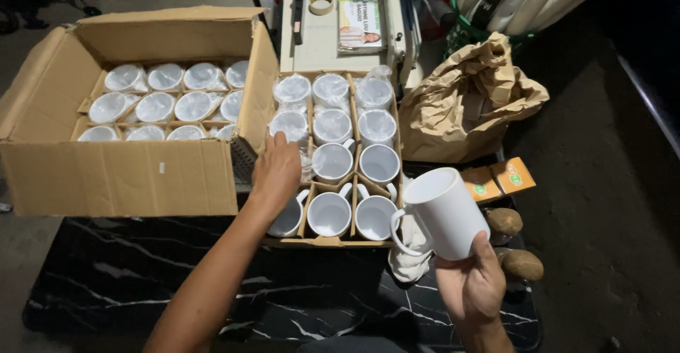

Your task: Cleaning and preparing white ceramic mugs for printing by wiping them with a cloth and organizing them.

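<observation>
Right hand [473,282] grips a white mug [440,213] by its base, tilted so the inside shows. Left hand [276,171], fingers loosely bent, rests on the divider tray [352,234] just left of the unwrapped mugs [333,213].

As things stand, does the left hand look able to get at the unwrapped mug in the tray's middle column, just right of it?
Probably yes. The left hand is empty over the divided tray, and that unwrapped mug sits open-topped right beside it with nothing over it. The right hand holds a separate white mug clear of the tray.
</observation>
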